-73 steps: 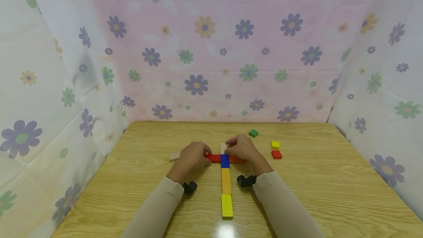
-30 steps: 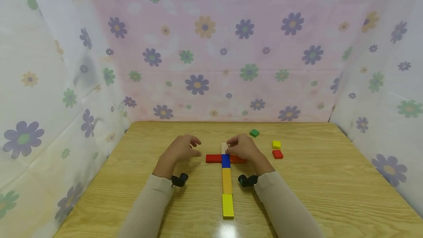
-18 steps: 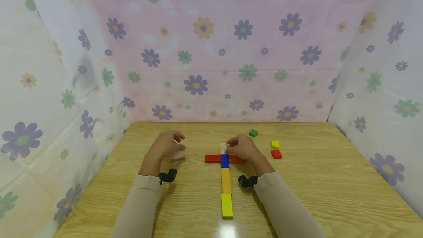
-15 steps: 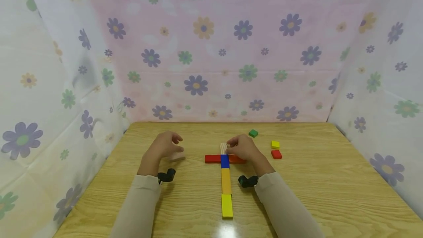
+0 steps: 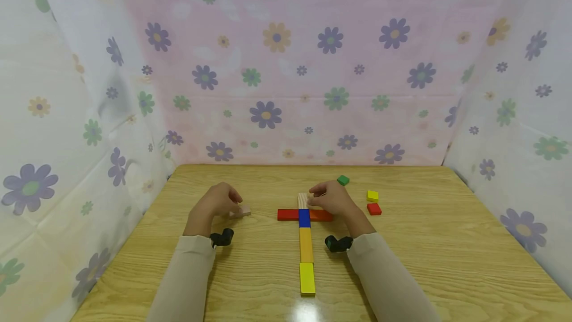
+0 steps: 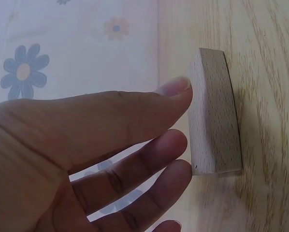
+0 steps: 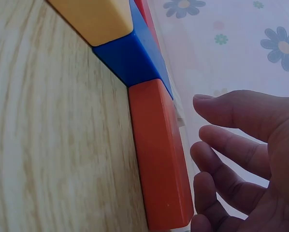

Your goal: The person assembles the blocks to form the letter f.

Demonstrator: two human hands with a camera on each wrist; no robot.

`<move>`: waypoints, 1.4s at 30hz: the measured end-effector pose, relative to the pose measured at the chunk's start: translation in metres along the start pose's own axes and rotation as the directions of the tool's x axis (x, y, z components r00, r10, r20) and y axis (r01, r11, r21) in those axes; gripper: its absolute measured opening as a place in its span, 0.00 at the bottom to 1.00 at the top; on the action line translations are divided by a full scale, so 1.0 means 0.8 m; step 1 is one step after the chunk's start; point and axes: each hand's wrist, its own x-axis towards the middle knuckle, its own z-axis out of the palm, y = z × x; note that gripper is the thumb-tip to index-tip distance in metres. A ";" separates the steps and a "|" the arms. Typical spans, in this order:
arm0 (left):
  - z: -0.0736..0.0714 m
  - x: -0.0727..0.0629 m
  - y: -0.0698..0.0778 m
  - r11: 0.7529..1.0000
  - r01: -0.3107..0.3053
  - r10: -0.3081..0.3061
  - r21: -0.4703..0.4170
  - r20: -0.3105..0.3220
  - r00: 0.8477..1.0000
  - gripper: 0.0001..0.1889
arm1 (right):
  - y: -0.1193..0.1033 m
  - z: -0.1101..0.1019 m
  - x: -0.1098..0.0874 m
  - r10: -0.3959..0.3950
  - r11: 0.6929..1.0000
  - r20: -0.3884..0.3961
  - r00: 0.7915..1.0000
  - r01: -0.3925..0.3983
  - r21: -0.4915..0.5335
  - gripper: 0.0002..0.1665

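Observation:
Flat wooden blocks form a cross: a yellow block (image 5: 307,279), an orange block (image 5: 306,245), a blue block (image 5: 304,218), a plain striped block (image 5: 302,201), a left red block (image 5: 288,214) and a right red block (image 7: 159,154). My left hand (image 5: 217,200) is over a separate plain wooden block (image 6: 214,111); its thumb tip overlaps the block's edge in the left wrist view, and contact is hard to tell. Loosely bent, the fingers are not wrapped around it. My right hand (image 5: 332,198) hovers above the right red block, fingers apart and holding nothing.
To the right lie three small loose blocks: green (image 5: 343,180), yellow (image 5: 373,196) and red (image 5: 374,208). A flowered cloth (image 5: 286,63) encloses the wooden table (image 5: 438,242) at the back and sides.
My left hand let go of the left red block, moved left and came down over the plain block. My right hand released the striped block and drew slightly right.

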 end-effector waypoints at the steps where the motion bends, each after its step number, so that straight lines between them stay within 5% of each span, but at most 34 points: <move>1: 0.000 0.000 0.000 1.000 0.002 -0.002 0.000 0.001 1.000 0.14 | 0.000 0.000 0.000 -0.001 1.000 0.001 1.000 0.001 0.000 0.22; 14: 0.004 0.002 -0.006 1.000 -0.001 0.002 0.019 -0.013 1.000 0.16 | 0.003 -0.002 0.001 -0.007 1.000 0.010 1.000 0.007 0.009 0.22; 27: 0.009 0.003 -0.011 0.999 -0.026 0.027 0.027 -0.020 0.999 0.13 | 0.038 -0.035 0.000 -0.160 0.987 0.218 0.963 0.163 0.005 0.23; 42: 0.012 0.003 -0.007 0.999 -0.010 0.012 0.047 -0.045 0.999 0.12 | 0.055 -0.055 -0.006 -0.155 0.988 0.291 0.944 0.153 0.030 0.26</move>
